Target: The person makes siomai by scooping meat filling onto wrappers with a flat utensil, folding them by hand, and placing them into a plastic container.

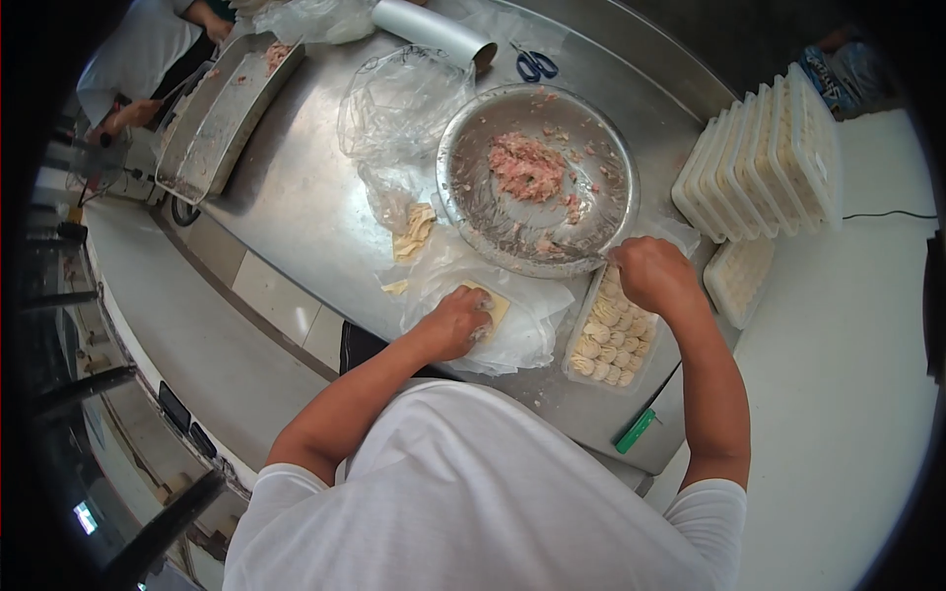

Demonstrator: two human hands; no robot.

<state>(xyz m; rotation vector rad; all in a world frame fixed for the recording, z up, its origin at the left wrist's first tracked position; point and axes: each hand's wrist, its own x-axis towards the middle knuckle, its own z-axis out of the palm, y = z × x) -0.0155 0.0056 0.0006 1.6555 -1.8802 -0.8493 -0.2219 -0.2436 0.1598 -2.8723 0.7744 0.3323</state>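
Observation:
My left hand is curled, its fingers dusted white, over the yellowish square dough wrappers on a crumpled clear plastic sheet. What lies inside its fingers is hidden. My right hand is closed at the near right rim of a steel bowl; whatever it grips is too small to name. Pink minced filling sits in the bowl, with bits smeared up the wall. Below my right hand stands a clear plastic tray with rows of pleated dumplings, its far end partly covered by the hand.
Stacked lidded trays and another filled tray stand at the right. Around the bowl lie scissors, a plastic film roll, plastic bags, dough scraps and a green object. At upper left, a person works beside a metal pan.

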